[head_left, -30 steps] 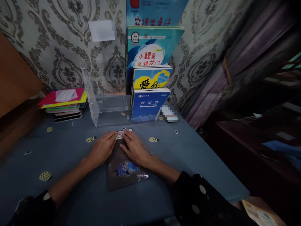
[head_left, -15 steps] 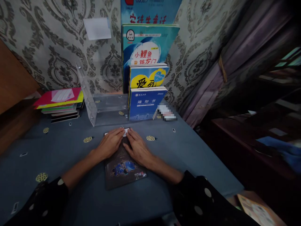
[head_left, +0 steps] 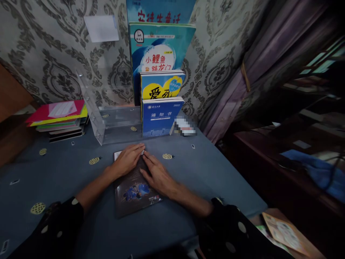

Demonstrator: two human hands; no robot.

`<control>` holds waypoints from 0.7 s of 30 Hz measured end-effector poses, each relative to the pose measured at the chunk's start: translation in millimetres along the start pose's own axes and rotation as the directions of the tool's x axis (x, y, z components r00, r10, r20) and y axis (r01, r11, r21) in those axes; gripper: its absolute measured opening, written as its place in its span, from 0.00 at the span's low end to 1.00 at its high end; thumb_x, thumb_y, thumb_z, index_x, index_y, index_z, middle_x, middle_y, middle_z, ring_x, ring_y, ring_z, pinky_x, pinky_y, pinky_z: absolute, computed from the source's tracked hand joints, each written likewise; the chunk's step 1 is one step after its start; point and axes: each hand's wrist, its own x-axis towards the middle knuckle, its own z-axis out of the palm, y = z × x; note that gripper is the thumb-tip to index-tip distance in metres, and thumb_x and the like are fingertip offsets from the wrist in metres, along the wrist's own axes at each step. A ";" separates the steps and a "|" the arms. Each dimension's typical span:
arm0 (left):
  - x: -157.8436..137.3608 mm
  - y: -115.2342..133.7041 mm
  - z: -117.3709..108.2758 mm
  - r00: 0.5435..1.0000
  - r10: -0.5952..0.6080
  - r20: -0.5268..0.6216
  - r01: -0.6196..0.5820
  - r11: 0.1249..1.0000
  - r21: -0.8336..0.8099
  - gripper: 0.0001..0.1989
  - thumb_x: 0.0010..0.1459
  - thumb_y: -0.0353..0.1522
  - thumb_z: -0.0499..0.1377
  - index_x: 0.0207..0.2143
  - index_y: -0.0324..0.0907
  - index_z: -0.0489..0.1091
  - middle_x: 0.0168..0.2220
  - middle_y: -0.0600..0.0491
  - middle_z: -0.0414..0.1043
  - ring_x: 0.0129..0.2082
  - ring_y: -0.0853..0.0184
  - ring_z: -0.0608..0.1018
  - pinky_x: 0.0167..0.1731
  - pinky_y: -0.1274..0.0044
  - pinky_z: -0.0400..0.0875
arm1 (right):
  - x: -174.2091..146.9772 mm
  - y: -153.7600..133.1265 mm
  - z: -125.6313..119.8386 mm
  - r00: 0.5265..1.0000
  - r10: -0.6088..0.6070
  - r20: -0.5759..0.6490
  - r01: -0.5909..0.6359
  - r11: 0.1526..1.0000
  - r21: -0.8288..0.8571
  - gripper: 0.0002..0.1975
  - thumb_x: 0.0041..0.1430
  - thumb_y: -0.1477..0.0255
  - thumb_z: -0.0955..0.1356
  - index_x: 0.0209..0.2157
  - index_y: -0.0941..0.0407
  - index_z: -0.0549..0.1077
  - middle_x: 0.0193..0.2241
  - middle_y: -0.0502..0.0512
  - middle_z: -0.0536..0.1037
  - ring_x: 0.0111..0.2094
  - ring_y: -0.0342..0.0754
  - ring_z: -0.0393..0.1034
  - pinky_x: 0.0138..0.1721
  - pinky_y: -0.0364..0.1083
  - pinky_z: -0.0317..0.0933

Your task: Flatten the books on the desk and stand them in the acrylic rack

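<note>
A dark book (head_left: 133, 199) with a blue picture near its lower edge lies flat on the table in front of me. My left hand (head_left: 128, 158) rests on its upper part, fingers stretched out and pointing right. My right hand (head_left: 156, 174) lies across the book's right side, fingers extended and the thumb a little apart. The fingertips of both hands come close together near the top edge, over a white strip that they partly cover. Neither hand is wrapped around anything.
Behind the book stands a clear acrylic rack (head_left: 98, 129) with several upright books, a blue booklet (head_left: 161, 118) foremost. A pile of books and folders (head_left: 58, 117) lies at left. The blue tablecloth (head_left: 215, 172) ends at right, near a curtain (head_left: 229, 97).
The view has shifted slightly, so everything sits further left. My left hand's fingers have slid right along the book's top, and my right fingertips have drawn back a little.
</note>
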 end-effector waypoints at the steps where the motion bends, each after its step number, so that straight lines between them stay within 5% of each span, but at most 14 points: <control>1: 0.0 0.3 -0.4 1.000 0.003 0.000 -0.003 1.000 -0.006 0.19 0.67 0.27 0.49 0.57 0.38 0.70 0.58 0.45 0.72 0.59 0.62 0.74 0.60 0.66 0.68 | 0.2 0.3 -0.1 1.000 -0.002 0.000 0.002 1.000 -0.004 0.27 0.67 0.67 0.63 0.64 0.65 0.62 0.66 0.71 0.61 0.67 0.59 0.56 0.66 0.59 0.55; 21: -15.6 27.5 -10.2 0.998 0.062 0.023 -0.061 0.997 -0.056 0.19 0.68 0.28 0.47 0.57 0.38 0.70 0.59 0.46 0.71 0.60 0.63 0.72 0.60 0.64 0.68 | -33.4 3.3 -8.5 0.997 -0.071 -0.006 0.071 0.997 0.041 0.25 0.67 0.70 0.63 0.63 0.63 0.65 0.64 0.69 0.65 0.65 0.56 0.60 0.64 0.57 0.60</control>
